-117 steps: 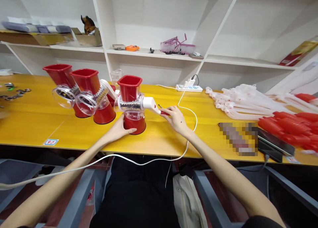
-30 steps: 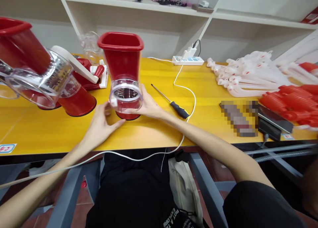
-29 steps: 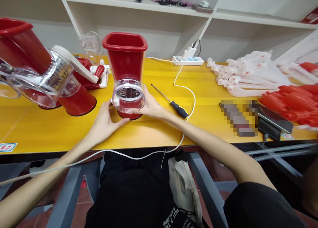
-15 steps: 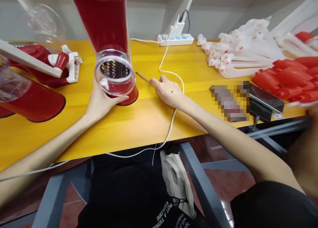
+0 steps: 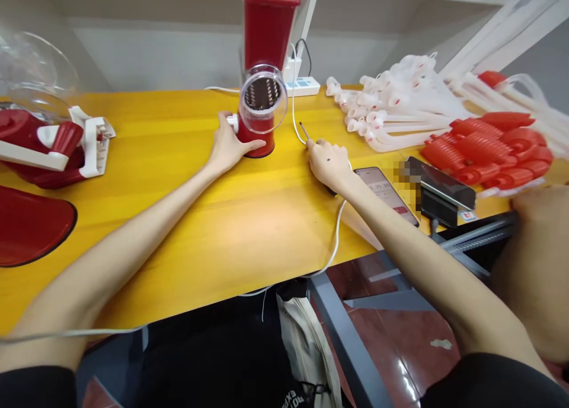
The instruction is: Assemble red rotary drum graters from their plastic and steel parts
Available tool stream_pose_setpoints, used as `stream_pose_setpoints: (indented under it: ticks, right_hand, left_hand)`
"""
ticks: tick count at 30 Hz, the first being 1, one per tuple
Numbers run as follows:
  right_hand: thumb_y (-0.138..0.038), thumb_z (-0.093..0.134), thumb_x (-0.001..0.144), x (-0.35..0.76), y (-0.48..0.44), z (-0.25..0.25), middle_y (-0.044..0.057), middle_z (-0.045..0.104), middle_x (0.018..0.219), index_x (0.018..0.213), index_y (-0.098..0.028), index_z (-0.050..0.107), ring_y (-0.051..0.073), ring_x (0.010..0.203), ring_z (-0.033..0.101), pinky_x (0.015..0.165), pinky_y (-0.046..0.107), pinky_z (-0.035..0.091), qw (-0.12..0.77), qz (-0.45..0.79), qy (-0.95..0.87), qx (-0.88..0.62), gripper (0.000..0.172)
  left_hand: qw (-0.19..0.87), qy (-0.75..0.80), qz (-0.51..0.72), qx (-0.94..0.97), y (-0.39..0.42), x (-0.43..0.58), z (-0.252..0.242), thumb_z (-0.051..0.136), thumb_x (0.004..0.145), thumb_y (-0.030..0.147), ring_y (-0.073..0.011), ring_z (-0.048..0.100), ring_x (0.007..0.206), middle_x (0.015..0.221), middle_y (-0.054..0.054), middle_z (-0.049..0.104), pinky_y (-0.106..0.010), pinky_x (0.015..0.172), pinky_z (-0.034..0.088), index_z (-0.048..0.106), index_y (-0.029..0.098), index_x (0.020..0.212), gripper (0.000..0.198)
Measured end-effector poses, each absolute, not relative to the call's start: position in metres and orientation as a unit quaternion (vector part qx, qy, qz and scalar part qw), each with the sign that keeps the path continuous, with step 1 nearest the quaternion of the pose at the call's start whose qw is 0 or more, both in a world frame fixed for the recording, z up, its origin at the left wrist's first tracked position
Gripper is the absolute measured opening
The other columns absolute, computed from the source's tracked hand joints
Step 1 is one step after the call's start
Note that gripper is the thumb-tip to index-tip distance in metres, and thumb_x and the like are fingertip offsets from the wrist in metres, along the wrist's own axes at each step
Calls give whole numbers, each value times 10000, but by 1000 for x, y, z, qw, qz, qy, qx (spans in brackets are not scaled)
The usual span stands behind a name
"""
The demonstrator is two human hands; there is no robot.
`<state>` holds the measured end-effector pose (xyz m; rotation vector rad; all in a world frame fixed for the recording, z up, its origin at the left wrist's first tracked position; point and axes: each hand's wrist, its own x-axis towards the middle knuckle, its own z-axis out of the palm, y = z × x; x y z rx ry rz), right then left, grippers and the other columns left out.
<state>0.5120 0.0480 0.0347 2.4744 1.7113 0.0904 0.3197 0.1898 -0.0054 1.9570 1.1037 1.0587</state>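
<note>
Showing below the near edge of the counter (image 5: pixel 249 236) is a pale bag (image 5: pixel 306 331), just left of a grey frame (image 5: pixel 351 343). At the near left, a red base (image 5: pixel 31 227) is cut off by the view. A phone (image 5: pixel 386 195) with a lit screen lies at the right, beside black devices (image 5: pixel 440 209).

The right hand (image 5: pixel 329 162) is palm down over a screwdriver (image 5: pixel 304 130), fingers curled; they hide most of it, so whether they grip it I cannot tell. The tip points to the far left, and a white cable (image 5: pixel 336 242) passes under the arm.

Slightly farther, left of centre, the left hand (image 5: pixel 233 146) holds a red grater (image 5: pixel 269 37) by its base, thumb in front. The grater stands upright, its round clear mouth facing near. At the far left lies a red part (image 5: pixel 20 132) with a white crank (image 5: pixel 29 156).

Red spirals (image 5: pixel 484 150) lie at the right, white tubes (image 5: pixel 395 102) beyond them. Farther still are a power strip (image 5: pixel 304 87) and white shelving (image 5: pixel 178 46).
</note>
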Motion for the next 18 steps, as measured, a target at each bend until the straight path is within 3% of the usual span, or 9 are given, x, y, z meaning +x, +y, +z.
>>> stream_pose_setpoints:
  ticks: [7,9,11,12,14,16,18]
  right_hand:
    - [-234,285,985,510,43,33,193,588,1186,1392,-204,558,347,1065,633,845,445,469,96,62,575,810,491]
    - [-285,319,1000,506,38,35,189,578,1215,1404,-245,560,352,1122,611,832,424,458,94,66,571,813,472]
    - [-345,408,993,497,31,37,210,539,1298,1426,-250,551,369,1211,554,788,383,428,78,93,559,820,465]
    - [-367,443,988,490,27,37,212,530,1324,1404,-235,570,361,1234,535,751,354,398,50,118,559,819,455]
    - [-370,456,993,470,19,36,178,560,1319,1335,-211,616,292,1159,577,676,313,315,-39,162,573,803,410]
    - [-362,403,1006,445,11,32,127,635,1174,1189,-199,672,228,1050,612,638,301,270,-134,186,614,755,364]
    - [-359,385,989,415,6,26,85,668,1028,1046,-191,691,189,939,620,624,281,283,-207,188,674,683,353]
  left_hand:
    - [369,385,399,746,208,342,-9,945,626,261,-372,526,1354,1406,-244,546,-524,1171,367,299,126,1410,1025]
    - [381,378,403,741,195,331,-10,924,670,291,-394,412,1459,1500,-253,457,-553,1219,287,291,152,1431,999]
    - [378,380,414,736,166,306,-11,845,775,294,-382,258,1549,1583,-242,338,-557,1254,219,311,171,1420,846]
    - [373,385,425,729,145,288,-12,771,838,262,-356,268,1547,1579,-228,336,-547,1252,235,319,179,1409,732]
    - [370,382,423,733,94,240,-15,641,915,230,-282,451,1434,1493,-198,440,-492,1190,376,331,196,1386,565]
    - [356,403,418,732,39,182,-16,642,910,269,-228,634,1158,1283,-143,593,-431,1035,528,405,227,1287,447]
    - [324,450,430,713,-6,117,-14,637,910,311,-213,654,1024,1161,-113,625,-433,975,558,433,240,1217,375]
